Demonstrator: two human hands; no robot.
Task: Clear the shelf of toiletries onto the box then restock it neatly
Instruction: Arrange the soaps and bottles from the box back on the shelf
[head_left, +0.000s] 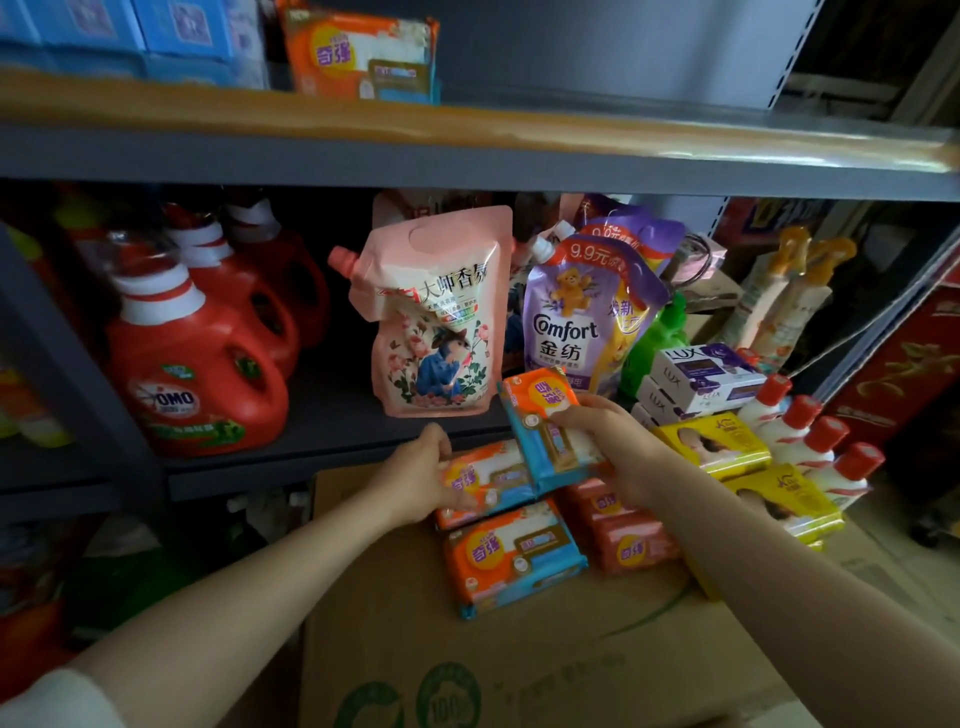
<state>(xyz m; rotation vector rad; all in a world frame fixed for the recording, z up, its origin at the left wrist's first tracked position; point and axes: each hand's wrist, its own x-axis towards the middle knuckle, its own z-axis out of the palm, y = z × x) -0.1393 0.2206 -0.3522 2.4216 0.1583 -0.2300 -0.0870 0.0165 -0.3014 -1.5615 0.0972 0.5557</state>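
Head view, right hand gripping a tilted orange soap pack above the box, left hand holding another pack lying on the box, more packs beside, pink pouch on the shelf behind

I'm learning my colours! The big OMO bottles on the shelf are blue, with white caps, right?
Not quite. The head view shows the OMO bottles on the shelf are red, not blue. Their caps are white, as you said.
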